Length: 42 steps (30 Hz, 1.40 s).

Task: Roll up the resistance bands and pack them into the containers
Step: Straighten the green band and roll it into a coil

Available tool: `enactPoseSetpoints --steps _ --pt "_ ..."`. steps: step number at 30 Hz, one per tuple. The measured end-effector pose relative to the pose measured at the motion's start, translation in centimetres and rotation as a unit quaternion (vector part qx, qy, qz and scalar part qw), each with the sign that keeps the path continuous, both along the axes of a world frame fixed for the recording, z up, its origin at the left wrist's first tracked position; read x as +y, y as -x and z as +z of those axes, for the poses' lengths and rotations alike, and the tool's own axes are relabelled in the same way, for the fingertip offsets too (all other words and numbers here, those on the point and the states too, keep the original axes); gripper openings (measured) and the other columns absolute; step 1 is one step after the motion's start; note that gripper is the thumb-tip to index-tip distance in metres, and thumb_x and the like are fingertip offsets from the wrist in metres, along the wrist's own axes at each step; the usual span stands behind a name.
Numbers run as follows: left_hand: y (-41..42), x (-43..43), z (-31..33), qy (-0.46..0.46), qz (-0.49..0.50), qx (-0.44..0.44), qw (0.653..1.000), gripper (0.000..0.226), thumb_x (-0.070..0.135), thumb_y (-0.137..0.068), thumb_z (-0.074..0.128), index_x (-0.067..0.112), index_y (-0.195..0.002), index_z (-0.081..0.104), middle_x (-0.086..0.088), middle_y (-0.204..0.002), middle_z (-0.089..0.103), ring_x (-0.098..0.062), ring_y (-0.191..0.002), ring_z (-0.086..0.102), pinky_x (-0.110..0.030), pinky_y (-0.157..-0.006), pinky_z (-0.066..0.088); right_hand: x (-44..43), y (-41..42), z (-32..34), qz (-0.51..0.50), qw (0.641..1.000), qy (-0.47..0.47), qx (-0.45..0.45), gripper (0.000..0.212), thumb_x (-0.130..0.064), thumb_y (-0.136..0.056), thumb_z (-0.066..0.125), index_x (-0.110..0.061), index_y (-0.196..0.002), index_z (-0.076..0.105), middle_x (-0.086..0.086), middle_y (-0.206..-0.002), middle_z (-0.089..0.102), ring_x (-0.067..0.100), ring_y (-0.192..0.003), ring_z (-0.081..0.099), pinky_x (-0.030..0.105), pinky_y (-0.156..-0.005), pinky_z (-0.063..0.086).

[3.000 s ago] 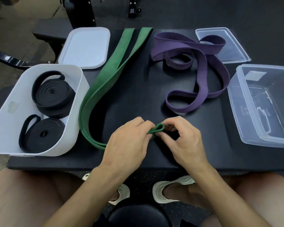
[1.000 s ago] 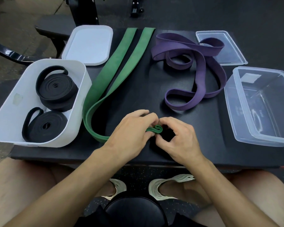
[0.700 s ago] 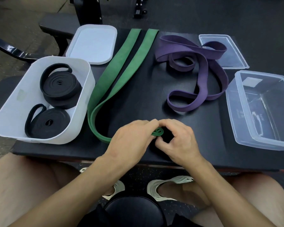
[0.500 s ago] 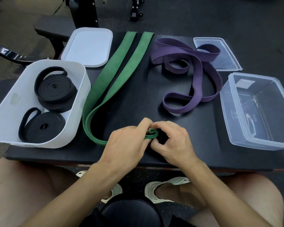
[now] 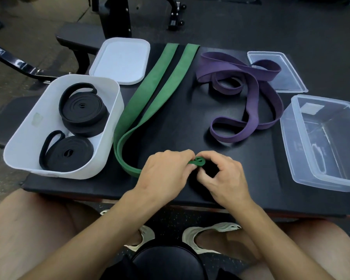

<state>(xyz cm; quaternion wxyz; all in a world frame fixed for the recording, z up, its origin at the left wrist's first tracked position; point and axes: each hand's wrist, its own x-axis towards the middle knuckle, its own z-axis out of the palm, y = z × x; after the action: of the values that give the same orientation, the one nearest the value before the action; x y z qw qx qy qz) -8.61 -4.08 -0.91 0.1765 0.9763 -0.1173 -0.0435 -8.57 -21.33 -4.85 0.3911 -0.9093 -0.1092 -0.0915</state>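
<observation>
Both hands, left hand (image 5: 166, 174) and right hand (image 5: 220, 174), pinch first tight curl of green band (image 5: 150, 93) at near table edge; rest trails far-left, unrolled; two black rolls (image 5: 81, 110) packed in white tub (image 5: 18, 146) at left; purple band (image 5: 251, 85) loose, clear container (image 5: 291, 142) at right awaits.

Your left hand (image 5: 164, 174) & right hand (image 5: 220, 176) are bare, forearms and thighs too. On feet you wear pale cream moulded shoes w/ wavy ridges & cut-out holes: left shoe (image 5: 142, 238), right shoe (image 5: 206, 237). Some dark cloth (image 5: 117, 270) shows btw. your legs at bottom edge.
</observation>
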Motion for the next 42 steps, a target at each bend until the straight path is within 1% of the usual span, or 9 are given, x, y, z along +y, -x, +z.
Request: enactPoseSetpoints --steps 6,8,11,17,23,27,32,36,42 --pt "-0.7 0.5 0.0 -0.010 -0.038 -0.008 0.999 0.027 0.043 -0.105 0.047 0.038 -0.124 0.064 0.007 -0.107 0.075 -0.023 -0.100 0.069 -0.043 -0.086 0.053 0.7 1.5 -0.1 -0.041 0.994 0.069 -0.075 0.027 -0.013 -0.082 0.078 -0.015 -0.109 0.076 -0.006 -0.095 0.068 0.015 -0.087 0.058 0.020 -0.081 0.044" --pt "-0.9 0.6 0.0 0.003 -0.031 -0.002 1.000 0.026 0.044 -0.103 0.048 0.038 -0.121 0.067 0.007 -0.104 0.075 -0.024 -0.098 0.069 -0.043 -0.086 0.053 1.1 1.1 0.8 -0.040 0.994 0.097 -0.026 0.019 -0.025 -0.080 0.079 -0.021 -0.098 0.074 -0.010 -0.087 0.056 0.012 -0.080 0.055 0.024 -0.070 0.043" --pt "-1.0 0.7 0.0 0.020 -0.021 0.002 1.000 0.025 0.044 -0.103 0.051 0.036 -0.116 0.070 0.006 -0.099 0.076 -0.024 -0.096 0.068 -0.043 -0.086 0.053 1.0 -0.3 1.6 -0.013 0.986 0.164 0.030 0.025 -0.043 -0.078 0.079 -0.025 -0.089 0.065 -0.010 -0.079 0.052 0.013 -0.075 0.053 0.028 -0.064 0.035" --pt "-1.8 1.5 0.3 0.047 -0.061 0.031 0.997 0.021 0.042 -0.101 0.058 0.039 -0.114 0.074 0.010 -0.099 0.076 -0.020 -0.097 0.067 -0.042 -0.087 0.052 0.1 -1.8 1.4 0.038 0.989 0.130 0.058 0.044 -0.062 -0.074 0.072 -0.023 -0.073 0.052 -0.009 -0.066 0.053 0.008 -0.068 0.052 0.021 -0.056 0.035" --pt "-2.0 2.7 0.9 0.043 -0.111 0.062 0.991 0.024 0.049 -0.099 0.060 0.039 -0.118 0.068 0.014 -0.109 0.074 -0.015 -0.105 0.066 -0.039 -0.089 0.051 -0.3 -2.0 1.5 0.128 0.974 0.187 -0.008 0.039 -0.047 -0.082 0.075 -0.021 -0.076 0.047 -0.011 -0.067 0.048 0.010 -0.064 0.044 0.026 -0.058 0.030" --pt "-1.0 2.8 0.6 0.027 -0.088 -0.024 0.995 0.028 0.059 -0.096 0.059 0.038 -0.113 0.067 0.013 -0.105 0.070 -0.011 -0.101 0.063 -0.037 -0.082 0.050 -0.6 -2.4 1.8 0.184 0.964 0.191 -0.028 0.034 -0.039 -0.085 0.078 -0.020 -0.081 0.050 -0.012 -0.074 0.050 0.012 -0.072 0.045 0.030 -0.062 0.036" --pt "-0.4 2.8 -1.0 0.115 -0.089 -0.134 0.980 0.020 0.046 -0.088 0.073 0.029 -0.097 0.066 0.014 -0.096 0.063 -0.012 -0.088 0.062 -0.040 -0.068 0.054 -0.6 -3.0 2.1 0.227 0.959 0.169 -0.011 0.029 -0.035 -0.086 0.081 -0.022 -0.088 0.056 -0.017 -0.078 0.041 0.007 -0.076 0.040 0.025 -0.067 0.036" --pt "-0.4 2.6 -1.7 0.114 -0.100 -0.199 0.968 0.019 0.039 -0.087 0.080 0.025 -0.091 0.066 0.012 -0.091 0.062 -0.013 -0.080 0.056 -0.036 -0.064 0.051 -0.6 -3.4 2.7 0.253 0.951 0.180 -0.002 0.026 -0.034 -0.087 0.081 -0.019 -0.088 0.059 -0.015 -0.078 0.039 0.011 -0.078 0.041 0.032 -0.070 0.041" --pt "-1.0 3.1 -2.1 0.078 -0.050 -0.233 0.968 0.045 0.067 -0.079 0.071 0.024 -0.080 0.058 0.010 -0.075 0.053 -0.014 -0.067 0.051 -0.032 -0.056 0.041 -0.9 -3.8 2.9 0.277 0.942 0.191 0.006 0.026 -0.036 -0.088 0.080 -0.018 -0.104 0.070 -0.010 -0.087 0.049 0.012 -0.083 0.047 0.033 -0.076 0.045"
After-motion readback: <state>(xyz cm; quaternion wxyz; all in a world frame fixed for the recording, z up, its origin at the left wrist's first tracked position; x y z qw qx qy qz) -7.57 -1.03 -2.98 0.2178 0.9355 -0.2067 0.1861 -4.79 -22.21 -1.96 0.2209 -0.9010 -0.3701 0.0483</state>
